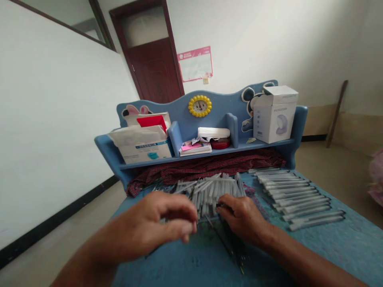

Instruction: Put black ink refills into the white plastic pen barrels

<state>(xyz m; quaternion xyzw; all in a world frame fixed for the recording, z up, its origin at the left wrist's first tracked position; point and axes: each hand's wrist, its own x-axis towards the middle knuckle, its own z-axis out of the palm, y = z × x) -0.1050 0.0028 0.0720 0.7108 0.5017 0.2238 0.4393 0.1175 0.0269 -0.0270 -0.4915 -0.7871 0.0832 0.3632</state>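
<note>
My left hand [161, 225] hangs over the front of the desk, its thumb and fingers curled toward each other; whatever lies between them is too blurred to make out. My right hand [247, 217] is closed in a pinch on a small black piece [220, 205] at the near edge of a heap of translucent pen barrels [212, 191]. Below and between the hands, thin dark pen refills [223, 237] lie on the blue desk top, partly under the right hand's shadow. To the right, pens with dark ends [295, 193] lie side by side in a slanting row.
A blue shelf [254, 146] runs along the desk's back, bearing an opened carton [146, 149], papers [196, 148], and a white box [273, 119]. Checked red cloth [191, 167] lies under it. A yellow flower-shaped clock [200, 106] is on the backboard.
</note>
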